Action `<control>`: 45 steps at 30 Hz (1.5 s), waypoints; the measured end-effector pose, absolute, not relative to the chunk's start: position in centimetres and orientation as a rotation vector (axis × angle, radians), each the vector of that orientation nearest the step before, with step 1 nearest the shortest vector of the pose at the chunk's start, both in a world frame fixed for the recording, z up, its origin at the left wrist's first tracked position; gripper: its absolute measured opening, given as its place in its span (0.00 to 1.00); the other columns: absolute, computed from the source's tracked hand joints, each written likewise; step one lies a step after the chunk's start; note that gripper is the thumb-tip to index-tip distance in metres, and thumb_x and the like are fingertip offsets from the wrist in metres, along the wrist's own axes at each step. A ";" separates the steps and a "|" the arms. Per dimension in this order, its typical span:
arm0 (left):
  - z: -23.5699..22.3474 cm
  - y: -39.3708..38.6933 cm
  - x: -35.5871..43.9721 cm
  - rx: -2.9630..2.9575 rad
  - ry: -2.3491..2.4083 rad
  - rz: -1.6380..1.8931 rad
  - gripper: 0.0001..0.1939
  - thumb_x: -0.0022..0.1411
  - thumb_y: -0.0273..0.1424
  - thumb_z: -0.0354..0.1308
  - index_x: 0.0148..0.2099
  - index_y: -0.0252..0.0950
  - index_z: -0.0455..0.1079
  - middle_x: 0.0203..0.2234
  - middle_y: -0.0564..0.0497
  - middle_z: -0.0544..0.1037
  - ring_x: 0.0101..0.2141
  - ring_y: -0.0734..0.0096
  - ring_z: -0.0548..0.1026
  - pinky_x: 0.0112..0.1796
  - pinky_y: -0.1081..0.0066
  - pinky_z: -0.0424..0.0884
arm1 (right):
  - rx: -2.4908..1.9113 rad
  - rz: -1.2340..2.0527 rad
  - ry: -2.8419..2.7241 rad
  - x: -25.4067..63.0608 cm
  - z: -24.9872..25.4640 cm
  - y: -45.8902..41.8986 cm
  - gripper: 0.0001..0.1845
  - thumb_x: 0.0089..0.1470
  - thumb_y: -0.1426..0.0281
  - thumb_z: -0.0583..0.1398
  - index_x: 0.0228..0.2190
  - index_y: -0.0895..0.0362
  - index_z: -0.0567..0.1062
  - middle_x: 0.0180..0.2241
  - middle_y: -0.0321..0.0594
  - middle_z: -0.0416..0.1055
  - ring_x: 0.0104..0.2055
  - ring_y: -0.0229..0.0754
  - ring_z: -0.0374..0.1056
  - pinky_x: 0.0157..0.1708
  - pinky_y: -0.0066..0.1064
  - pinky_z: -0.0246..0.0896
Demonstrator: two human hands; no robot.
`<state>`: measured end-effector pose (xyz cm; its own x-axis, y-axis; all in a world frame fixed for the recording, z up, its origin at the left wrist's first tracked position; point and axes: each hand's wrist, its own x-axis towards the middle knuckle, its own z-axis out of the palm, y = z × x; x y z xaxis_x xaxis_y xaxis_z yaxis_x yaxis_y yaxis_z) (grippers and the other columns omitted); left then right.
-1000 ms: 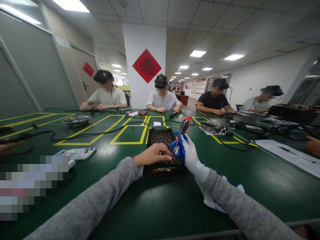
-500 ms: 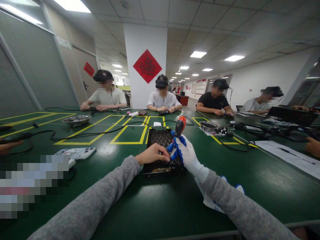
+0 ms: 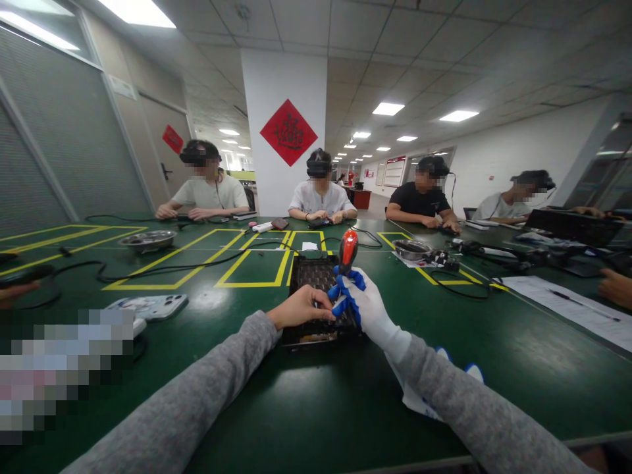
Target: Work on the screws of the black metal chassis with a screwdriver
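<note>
A black metal unit with a perforated top (image 3: pixel 316 273) lies on the green table (image 3: pixel 306 401) in front of me. My bare left hand (image 3: pixel 302 307) rests on its near part, fingers pinched together at the spot where the screwdriver tip meets it; what they pinch is too small to see. My right hand (image 3: pixel 363 304), in a white glove with blue fingertips, is closed round a screwdriver with a red and black handle (image 3: pixel 347 251), held nearly upright over the unit.
A phone (image 3: pixel 148 305) lies at the left. A spare glove (image 3: pixel 434 388) lies under my right forearm. Two metal bowls (image 3: pixel 148 239) (image 3: pixel 413 248), black cables (image 3: pixel 168 266) and papers (image 3: pixel 567 309) are on the table. Several people sit at the far side; another person's hand (image 3: pixel 615 286) shows at right.
My right hand has swung the screwdriver from a rightward tilt to nearly upright and shifted slightly left. My left hand has stayed on the unit.
</note>
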<state>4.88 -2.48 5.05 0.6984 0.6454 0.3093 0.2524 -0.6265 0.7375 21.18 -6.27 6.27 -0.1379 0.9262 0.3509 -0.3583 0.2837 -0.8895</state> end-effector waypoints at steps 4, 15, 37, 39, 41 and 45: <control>5.2 -2.5 4.8 2.242 0.612 0.766 0.14 0.50 0.37 0.60 0.30 0.29 0.74 0.27 0.48 0.75 0.30 0.73 0.71 0.35 0.74 0.66 | -0.594 1.277 -1.205 21.3 6.1 -6.0 0.19 0.50 0.58 0.55 0.38 0.59 0.66 0.21 0.35 0.68 0.14 0.34 0.64 0.14 0.25 0.60; 5.0 -2.4 4.8 2.270 0.643 0.771 0.15 0.50 0.38 0.60 0.31 0.28 0.74 0.27 0.48 0.75 0.29 0.73 0.71 0.35 0.74 0.66 | -0.604 1.178 -1.230 21.3 6.0 -6.1 0.15 0.46 0.62 0.60 0.35 0.55 0.63 0.23 0.33 0.70 0.16 0.33 0.64 0.15 0.24 0.60; 5.3 -2.7 4.7 2.303 0.521 0.660 0.17 0.55 0.38 0.54 0.37 0.28 0.73 0.33 0.44 0.76 0.34 0.71 0.72 0.38 0.73 0.67 | -0.580 1.305 -1.174 21.6 5.6 -5.5 0.20 0.49 0.58 0.56 0.38 0.59 0.68 0.22 0.35 0.68 0.17 0.31 0.62 0.17 0.23 0.57; 5.2 -2.7 4.8 2.325 0.547 0.656 0.17 0.56 0.38 0.53 0.37 0.28 0.73 0.33 0.45 0.76 0.33 0.72 0.72 0.38 0.74 0.66 | -0.576 1.292 -1.176 21.6 5.6 -5.5 0.19 0.48 0.59 0.57 0.38 0.60 0.69 0.22 0.35 0.68 0.18 0.31 0.61 0.18 0.23 0.57; 5.2 -2.6 4.8 2.332 0.581 0.660 0.17 0.55 0.38 0.54 0.37 0.28 0.73 0.31 0.46 0.76 0.32 0.72 0.72 0.38 0.74 0.66 | -0.589 1.276 -1.177 21.5 5.7 -5.6 0.18 0.48 0.59 0.58 0.37 0.59 0.69 0.22 0.35 0.68 0.18 0.31 0.61 0.18 0.22 0.57; 5.2 -2.7 4.8 2.301 0.566 0.670 0.17 0.54 0.39 0.55 0.34 0.28 0.73 0.29 0.46 0.76 0.31 0.73 0.72 0.36 0.74 0.67 | -0.633 1.238 -1.194 21.3 5.7 -5.7 0.16 0.46 0.60 0.59 0.34 0.57 0.66 0.21 0.33 0.69 0.17 0.31 0.62 0.17 0.22 0.57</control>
